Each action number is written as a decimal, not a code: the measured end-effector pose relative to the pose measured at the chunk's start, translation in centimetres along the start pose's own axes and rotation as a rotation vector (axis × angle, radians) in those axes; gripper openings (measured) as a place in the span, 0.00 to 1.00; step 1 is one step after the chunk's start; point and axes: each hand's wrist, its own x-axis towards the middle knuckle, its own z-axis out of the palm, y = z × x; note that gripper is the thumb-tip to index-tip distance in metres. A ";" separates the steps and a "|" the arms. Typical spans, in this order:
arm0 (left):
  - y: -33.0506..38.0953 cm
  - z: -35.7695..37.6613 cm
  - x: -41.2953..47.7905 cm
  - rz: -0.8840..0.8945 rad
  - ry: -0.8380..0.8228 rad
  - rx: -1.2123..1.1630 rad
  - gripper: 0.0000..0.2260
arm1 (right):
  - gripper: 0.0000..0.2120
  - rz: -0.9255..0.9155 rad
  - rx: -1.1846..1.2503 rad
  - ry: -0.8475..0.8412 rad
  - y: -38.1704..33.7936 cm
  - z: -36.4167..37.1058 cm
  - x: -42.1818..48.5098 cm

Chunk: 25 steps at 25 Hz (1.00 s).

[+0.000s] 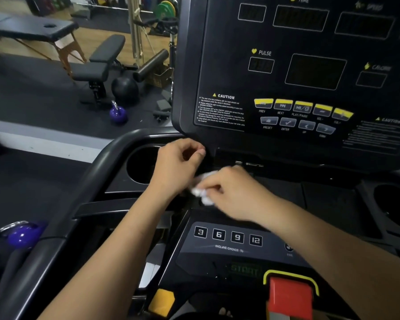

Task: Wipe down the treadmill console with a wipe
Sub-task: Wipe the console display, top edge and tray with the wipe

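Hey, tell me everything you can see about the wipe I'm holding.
The wipe is a small white wad, crumpled and soft-looking, blurred here. The right hand grips it and covers most of it, so only its left and lower edges show. It is low over the dark ledge of the treadmill console, below the display panel and above the incline buttons. Whether it touches the surface is unclear.
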 end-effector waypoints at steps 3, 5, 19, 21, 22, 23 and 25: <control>-0.3 0.6 -0.8 0.019 -0.074 0.076 0.04 | 0.14 0.175 -0.182 0.149 1.8 -0.7 1.5; -0.6 0.6 -1.1 0.027 -0.074 0.145 0.04 | 0.11 0.056 -0.211 0.091 1.4 0.3 0.1; -0.8 0.8 -2.0 0.029 -0.004 0.206 0.03 | 0.09 0.311 -0.284 0.181 4.9 -3.3 -2.6; -0.7 0.7 -1.9 0.026 -0.003 0.196 0.03 | 0.07 0.309 -0.187 0.118 4.4 -3.1 -3.3; -0.8 0.7 -1.8 0.014 0.002 0.191 0.03 | 0.08 0.258 -0.080 0.088 3.3 -2.3 -3.3; -0.9 0.7 -1.7 0.003 0.005 0.186 0.02 | 0.09 0.206 0.018 0.070 1.9 -1.4 -2.9; -0.9 0.8 -1.7 -0.011 0.004 0.179 0.02 | 0.11 0.148 0.064 0.054 0.1 0.2 -1.8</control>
